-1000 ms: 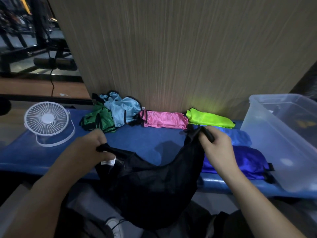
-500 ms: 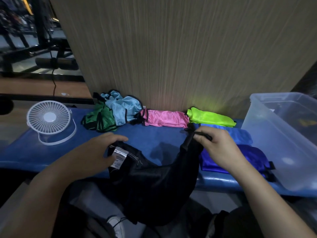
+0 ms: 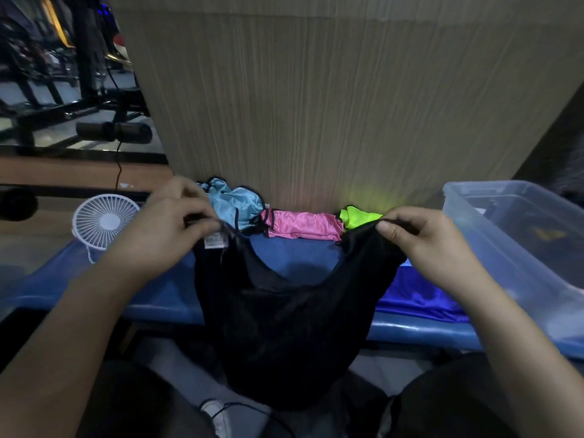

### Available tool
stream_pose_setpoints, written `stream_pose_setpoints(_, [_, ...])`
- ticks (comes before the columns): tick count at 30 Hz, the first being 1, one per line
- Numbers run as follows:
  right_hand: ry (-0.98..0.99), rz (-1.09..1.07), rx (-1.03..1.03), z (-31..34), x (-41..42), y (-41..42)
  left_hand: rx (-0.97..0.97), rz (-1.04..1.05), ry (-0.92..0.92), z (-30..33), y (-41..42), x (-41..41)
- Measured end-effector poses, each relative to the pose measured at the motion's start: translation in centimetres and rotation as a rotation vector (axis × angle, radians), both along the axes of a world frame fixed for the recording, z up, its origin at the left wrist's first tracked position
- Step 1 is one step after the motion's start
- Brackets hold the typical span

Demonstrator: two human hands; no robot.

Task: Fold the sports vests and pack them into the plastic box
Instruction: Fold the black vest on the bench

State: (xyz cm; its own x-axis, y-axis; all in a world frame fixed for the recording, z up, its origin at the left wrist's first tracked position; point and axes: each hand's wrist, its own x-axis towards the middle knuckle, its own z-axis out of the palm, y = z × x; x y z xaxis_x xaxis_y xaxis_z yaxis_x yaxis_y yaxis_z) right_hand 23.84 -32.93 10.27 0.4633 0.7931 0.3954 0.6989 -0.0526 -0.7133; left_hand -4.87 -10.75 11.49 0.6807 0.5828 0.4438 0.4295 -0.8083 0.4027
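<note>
Blue bench [image 3: 151, 295] runs below a wood-grain wall [image 3: 316, 105], with the clear plastic box [image 3: 505, 248] at its right end. Over its front edge hangs the black vest [image 3: 284, 327], the left hand [image 3: 167, 229] and right hand [image 3: 423, 238] each pinching a top corner. Behind lie pink vest [image 3: 303, 224], light-blue vest [image 3: 234, 202] and a white fan [image 3: 104, 221].

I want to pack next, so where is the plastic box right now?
In the head view the plastic box sits at the far right on the blue bench, just right of the right hand and the royal blue vest.
</note>
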Motion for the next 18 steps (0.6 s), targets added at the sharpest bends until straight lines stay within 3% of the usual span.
stream_pose_setpoints(5, [-0.053, -0.039, 0.049, 3.2, -1.0, -1.2, -0.050, 0.091, -0.137, 3.2, -2.0, -0.3])
stream_pose_setpoints(9, [0.180, 0.059, 0.233, 5.5, -3.0, -2.2, -0.117, 0.072, -0.273, 4.8, -4.0, -0.8])
stream_pose_setpoints(14, [0.489, 0.344, 0.397, 8.4, -6.5, -4.2, -0.285, -0.120, -0.522, 7.0, -6.9, -1.7])
stream_pose_setpoints(16, [0.489, 0.367, 0.411, 8.8, -6.6, -3.8, -0.329, -0.139, -0.537, 7.5, -6.7, -1.9])
stream_pose_setpoints(18, [0.355, 0.263, 0.358, 8.3, -5.5, -2.4, -0.286, -0.120, -0.486, 7.3, -5.8, -1.7])
